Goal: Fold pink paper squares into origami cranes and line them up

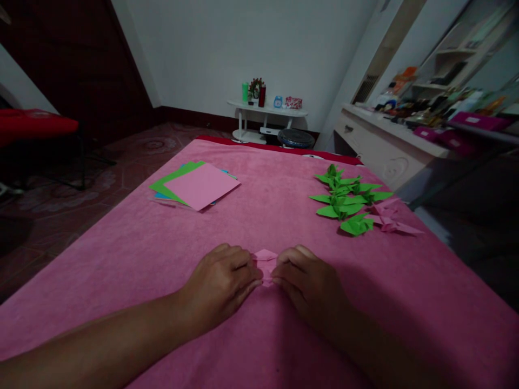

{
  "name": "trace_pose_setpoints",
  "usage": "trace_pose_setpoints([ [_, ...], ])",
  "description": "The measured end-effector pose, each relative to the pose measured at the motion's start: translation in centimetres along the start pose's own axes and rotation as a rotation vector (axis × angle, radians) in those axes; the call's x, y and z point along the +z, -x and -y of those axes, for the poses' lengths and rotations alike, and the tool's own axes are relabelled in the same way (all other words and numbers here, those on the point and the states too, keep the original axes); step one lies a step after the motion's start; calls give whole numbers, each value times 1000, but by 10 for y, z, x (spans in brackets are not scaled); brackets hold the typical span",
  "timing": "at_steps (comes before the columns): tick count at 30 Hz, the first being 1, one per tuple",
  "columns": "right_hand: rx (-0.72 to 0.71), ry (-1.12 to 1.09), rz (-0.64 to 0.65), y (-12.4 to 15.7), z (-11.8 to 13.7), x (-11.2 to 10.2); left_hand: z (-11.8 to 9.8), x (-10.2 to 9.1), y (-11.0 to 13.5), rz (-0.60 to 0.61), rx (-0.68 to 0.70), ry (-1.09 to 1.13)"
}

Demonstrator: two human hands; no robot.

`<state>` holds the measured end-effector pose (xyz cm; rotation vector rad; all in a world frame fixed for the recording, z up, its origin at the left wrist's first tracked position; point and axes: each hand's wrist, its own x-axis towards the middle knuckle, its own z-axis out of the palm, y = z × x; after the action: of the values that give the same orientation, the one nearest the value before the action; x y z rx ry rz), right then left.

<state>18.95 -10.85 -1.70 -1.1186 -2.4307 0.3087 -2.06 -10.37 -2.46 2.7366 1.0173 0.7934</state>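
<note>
A small folded piece of pink origami paper (265,255) lies low over the pink cloth at the front middle, between my two hands. My left hand (225,275) pinches its left side, thumb and fingers together. From the right, my right hand (310,281) pinches the other side in the same way. Fingers cover both ends of the paper, so only its middle and a pointed upper flap show. Beyond my right hand sit several folded green paper cranes (340,194) and a pink paper crane (389,219).
A stack of square paper sheets, pink on top (203,186), lies at the back left of the cloth-covered table (121,259). Behind it stands a low white shelf (267,111) with small items. A cluttered dresser (385,135) is at right, and a red-topped chair (36,127) at left.
</note>
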Motion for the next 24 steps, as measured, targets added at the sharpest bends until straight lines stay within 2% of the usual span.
trace_pose_setpoints([
  [6, -68, 77, 8, 1, -1, 6, -1, 0, -1, 8, -17, 1],
  [10, -95, 36, 8, 1, -3, 6, 0, 0, -1, 6, -50, 31],
  [17, 113, -224, 9, -2, -1, 0, 1, 2, -3, 16, -114, 99],
  [24, 265, -210, -27, -3, 2, 3, -3, -2, -6, 31, -198, 165],
])
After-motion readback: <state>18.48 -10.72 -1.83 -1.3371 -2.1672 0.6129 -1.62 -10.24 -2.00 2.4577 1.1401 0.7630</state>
